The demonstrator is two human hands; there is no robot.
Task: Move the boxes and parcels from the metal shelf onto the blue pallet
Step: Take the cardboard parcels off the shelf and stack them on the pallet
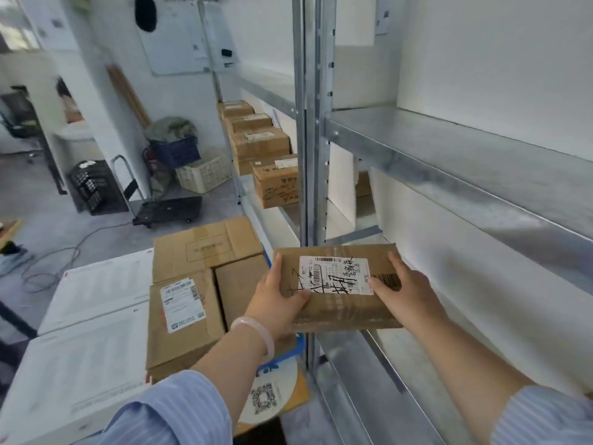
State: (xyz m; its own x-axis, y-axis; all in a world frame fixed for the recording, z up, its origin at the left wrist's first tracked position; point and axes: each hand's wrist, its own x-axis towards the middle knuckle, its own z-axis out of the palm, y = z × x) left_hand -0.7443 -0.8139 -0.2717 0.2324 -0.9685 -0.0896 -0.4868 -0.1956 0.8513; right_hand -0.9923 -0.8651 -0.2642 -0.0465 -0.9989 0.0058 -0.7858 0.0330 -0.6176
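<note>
A flat brown cardboard box (340,313) with a white shipping label and black handwriting is held in the air in front of the metal shelf (449,149). My left hand (276,300) grips its left edge, thumb on top. My right hand (404,290) grips its right edge, thumb across the label corner. Below and to the left, several brown boxes (205,248) and large white boxes (96,293) are stacked; a strip of blue pallet (300,345) shows beneath them. More brown boxes (260,142) stand in a row on the farther shelf section.
A grey upright shelf post (309,123) rises just behind the held box. On the floor at the back left are a black folding trolley (167,208), a white crate (203,175), a blue crate (176,150) and loose cables (57,261).
</note>
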